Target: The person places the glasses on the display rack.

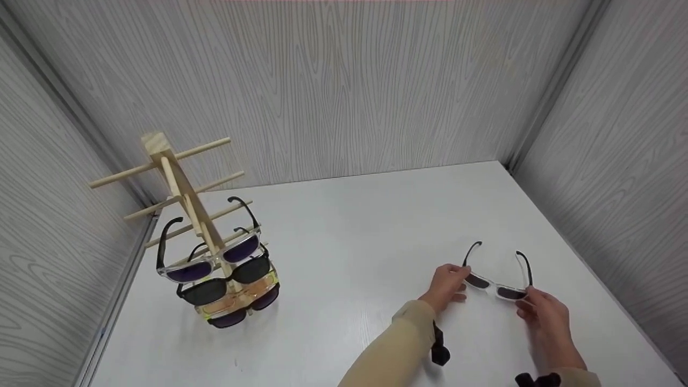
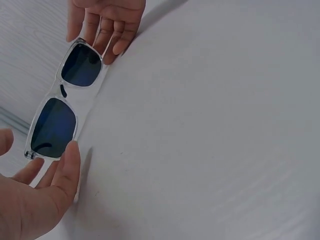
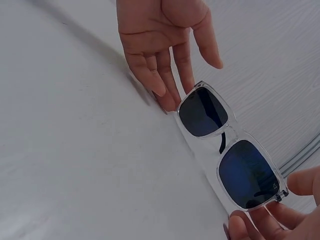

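Both hands hold one pair of sunglasses with a clear frame, dark lenses and black temples, close over the white table on the right. The temples stand unfolded, pointing away from me, with the lenses facing me. My left hand has its fingers at the left hinge corner; in the left wrist view, its fingertips meet the lower edge of the frame and its thumb stands off to the side. At the opposite corner, my right hand grips the frame, thumb by the hinge and fingers beneath in the right wrist view.
A wooden display stand with several crossbars rises at the left. Several sunglasses hang stacked on its lower bars, the top pair clear-framed. Its upper bars are bare. Grey wood-grain panels enclose the white table at back and sides.
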A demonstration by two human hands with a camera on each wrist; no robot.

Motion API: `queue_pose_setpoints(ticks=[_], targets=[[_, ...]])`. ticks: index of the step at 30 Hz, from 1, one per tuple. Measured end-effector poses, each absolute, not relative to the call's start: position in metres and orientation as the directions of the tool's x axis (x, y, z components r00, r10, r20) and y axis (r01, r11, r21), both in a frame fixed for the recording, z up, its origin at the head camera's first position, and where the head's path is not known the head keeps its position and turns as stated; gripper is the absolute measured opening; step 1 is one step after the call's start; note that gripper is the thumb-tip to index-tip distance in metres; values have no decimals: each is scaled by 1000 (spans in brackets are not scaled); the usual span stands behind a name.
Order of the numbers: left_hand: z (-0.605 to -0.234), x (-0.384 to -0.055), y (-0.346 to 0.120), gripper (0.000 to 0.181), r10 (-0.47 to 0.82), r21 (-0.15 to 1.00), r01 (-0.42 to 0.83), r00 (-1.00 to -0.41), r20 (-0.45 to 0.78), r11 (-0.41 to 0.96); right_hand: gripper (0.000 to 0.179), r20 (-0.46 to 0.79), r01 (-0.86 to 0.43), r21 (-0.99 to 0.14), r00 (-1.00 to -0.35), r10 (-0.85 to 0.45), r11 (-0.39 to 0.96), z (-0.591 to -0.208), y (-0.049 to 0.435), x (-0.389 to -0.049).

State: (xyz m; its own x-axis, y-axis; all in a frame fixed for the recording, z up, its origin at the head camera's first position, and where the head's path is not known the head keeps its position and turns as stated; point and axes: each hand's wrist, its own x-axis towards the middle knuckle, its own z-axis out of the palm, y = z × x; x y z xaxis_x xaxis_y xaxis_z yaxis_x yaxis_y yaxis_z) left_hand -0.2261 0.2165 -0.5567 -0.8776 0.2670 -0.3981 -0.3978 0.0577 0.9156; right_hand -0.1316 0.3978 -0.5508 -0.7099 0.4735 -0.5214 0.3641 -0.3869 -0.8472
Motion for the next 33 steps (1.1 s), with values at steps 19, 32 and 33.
queue_pose_setpoints(ticks=[19,32,33], targets=[[-558,-222,199,17,256,949,-312,-914,-313,47,41,-506,331,-853,-717,480,-404,-544,382,-125],[-561,-217,176,14,298,963,-258,-916,-269,76,34,-502,364,-861,-717,483,-355,-542,367,-121],[-561,-218,174,14,302,964,-252,-916,-265,81,32,-503,360,-860,-718,481,-362,-542,366,-121]])
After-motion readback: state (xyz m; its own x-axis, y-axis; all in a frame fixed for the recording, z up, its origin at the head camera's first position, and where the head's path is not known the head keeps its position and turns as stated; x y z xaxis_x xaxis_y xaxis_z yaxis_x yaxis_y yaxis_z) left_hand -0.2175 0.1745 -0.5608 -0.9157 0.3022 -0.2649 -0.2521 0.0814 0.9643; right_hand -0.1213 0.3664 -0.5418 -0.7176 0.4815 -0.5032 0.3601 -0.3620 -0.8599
